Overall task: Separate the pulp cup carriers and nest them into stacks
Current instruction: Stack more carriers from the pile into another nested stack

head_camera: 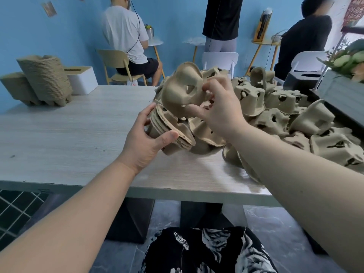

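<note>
No brand or label can be read anywhere; the red hanging [353, 10] at the far right carries pale marks too blurred to make out, and the small cards [49, 8] on the blue wall at the far left are just as unclear.

The left hand [144, 142] grips a short nested stack of carriers [169, 129], thumb curled over its near rim and fingers behind it, the stack tilted just above the table [69, 125]. The right hand [218, 107] pinches a single carrier [183, 89] between curled fingers and thumb, holding it up on edge directly over that stack and touching its top.

A loose heap of carriers [285, 115] covers the right half of the table, from the middle to the right edge and close to the near edge under the right forearm. Far left, two tall finished stacks [45, 79] lean beside a white box [82, 79] at the far edge. Between those stacks and the hands the grey wood-grain top lies bare, running to the near edge. At the far right stand a dark box [303, 79] and a planter with flowers [346, 83]. Beyond the table, three people [126, 36] work at small round tables against the wall.
</note>
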{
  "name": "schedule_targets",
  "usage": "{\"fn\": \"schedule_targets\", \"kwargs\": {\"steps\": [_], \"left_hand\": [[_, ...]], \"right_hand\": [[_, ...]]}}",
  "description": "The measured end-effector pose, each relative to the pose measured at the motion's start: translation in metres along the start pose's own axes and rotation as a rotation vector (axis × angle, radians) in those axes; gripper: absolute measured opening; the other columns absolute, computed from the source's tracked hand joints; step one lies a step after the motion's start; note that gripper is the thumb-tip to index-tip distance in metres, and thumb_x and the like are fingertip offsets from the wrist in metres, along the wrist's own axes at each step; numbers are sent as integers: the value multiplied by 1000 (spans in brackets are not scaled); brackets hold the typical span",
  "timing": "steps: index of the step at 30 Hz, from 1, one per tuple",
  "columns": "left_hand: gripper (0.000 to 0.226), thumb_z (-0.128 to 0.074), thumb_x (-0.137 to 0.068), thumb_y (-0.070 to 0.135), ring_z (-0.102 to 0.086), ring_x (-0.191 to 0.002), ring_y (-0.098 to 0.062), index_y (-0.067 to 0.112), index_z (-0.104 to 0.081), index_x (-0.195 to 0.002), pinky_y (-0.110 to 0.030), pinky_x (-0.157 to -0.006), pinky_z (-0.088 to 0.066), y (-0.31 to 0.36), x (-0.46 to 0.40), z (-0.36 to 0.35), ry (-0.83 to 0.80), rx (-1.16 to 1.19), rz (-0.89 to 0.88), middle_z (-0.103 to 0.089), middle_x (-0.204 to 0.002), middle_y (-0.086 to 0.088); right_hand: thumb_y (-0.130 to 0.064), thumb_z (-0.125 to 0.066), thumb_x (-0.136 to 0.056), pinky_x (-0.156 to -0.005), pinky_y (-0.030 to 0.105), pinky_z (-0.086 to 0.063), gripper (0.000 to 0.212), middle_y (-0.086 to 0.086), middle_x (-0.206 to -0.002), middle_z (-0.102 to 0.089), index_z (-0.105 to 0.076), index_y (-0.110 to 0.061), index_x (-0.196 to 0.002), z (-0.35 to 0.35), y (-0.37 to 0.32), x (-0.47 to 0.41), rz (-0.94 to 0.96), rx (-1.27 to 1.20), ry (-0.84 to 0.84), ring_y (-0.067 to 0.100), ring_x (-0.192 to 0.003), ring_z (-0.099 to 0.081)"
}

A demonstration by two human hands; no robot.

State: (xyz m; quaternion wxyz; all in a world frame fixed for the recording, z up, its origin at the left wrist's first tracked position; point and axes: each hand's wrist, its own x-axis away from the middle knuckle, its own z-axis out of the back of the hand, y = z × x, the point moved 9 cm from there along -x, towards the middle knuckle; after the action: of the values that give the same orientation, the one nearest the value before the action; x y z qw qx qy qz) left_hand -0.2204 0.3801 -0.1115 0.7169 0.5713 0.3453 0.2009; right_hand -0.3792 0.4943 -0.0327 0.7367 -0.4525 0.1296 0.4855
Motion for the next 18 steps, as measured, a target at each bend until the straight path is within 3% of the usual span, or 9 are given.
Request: {"fn": "schedule_targets", "kwargs": {"steps": [2,5,7,10,13,16,18], "left_hand": [[112,-88,-40,70,-55,-126,-18,38,-45,-139,-54,-99,-50,3,5,-3,3,3,0,-57,-133,7],[112,-88,-44,66,-55,-126,-18,34,-43,-142,-53,-99,-51,2,11,-3,18,3,8,-57,-131,8],[107,-88,-41,69,-52,-130,-20,42,-46,-136,-54,-101,-49,1,16,-4,22,12,2,-56,-133,9],[102,-87,-36,71,-52,-130,-18,51,-46,-127,-51,-104,-48,0,23,-9,20,-1,-4,-55,-135,9],[105,-87,-35,72,-55,-126,-15,51,-45,-129,-46,-105,-48,-3,29,-16,-1,-25,-7,-53,-137,5],[101,-85,-37,73,-53,-127,-17,55,-44,-126,-46,-107,-46,-7,34,-18,0,-69,-12,-53,-136,6],[102,-86,-40,68,-53,-127,-17,51,-43,-131,-46,-107,-45,-11,38,-19,7,-91,-8,-53,-133,9]], "right_hand": [[-40,-75,-78,-85,33,-49,35,2,-126,-47,-64,-13,-97,0,-4,13,24,-69,-7,9,-100,-50],[-42,-64,-86,-94,37,-46,29,2,-131,-49,-70,-14,-90,6,0,31,-13,-151,8,9,-111,-50],[-45,-58,-86,-93,38,-47,36,0,-125,-52,-69,-13,-94,11,2,42,-34,-189,33,10,-108,-54],[-40,-66,-84,-84,39,-52,33,-5,-109,-58,-54,-18,-105,17,4,57,-72,-232,52,11,-92,-61],[-36,-74,-79,-80,34,-53,51,-7,-104,-60,-40,-27,-116,21,9,66,-139,-268,19,7,-86,-63],[-47,-72,-77,-76,28,-50,76,-5,-96,-60,-30,-33,-140,25,9,70,-114,-163,-39,8,-80,-62],[-48,-68,-78,-73,30,-50,80,-3,-89,-58,-25,-37,-145,26,7,74,-61,-65,-96,11,-76,-59]]}}
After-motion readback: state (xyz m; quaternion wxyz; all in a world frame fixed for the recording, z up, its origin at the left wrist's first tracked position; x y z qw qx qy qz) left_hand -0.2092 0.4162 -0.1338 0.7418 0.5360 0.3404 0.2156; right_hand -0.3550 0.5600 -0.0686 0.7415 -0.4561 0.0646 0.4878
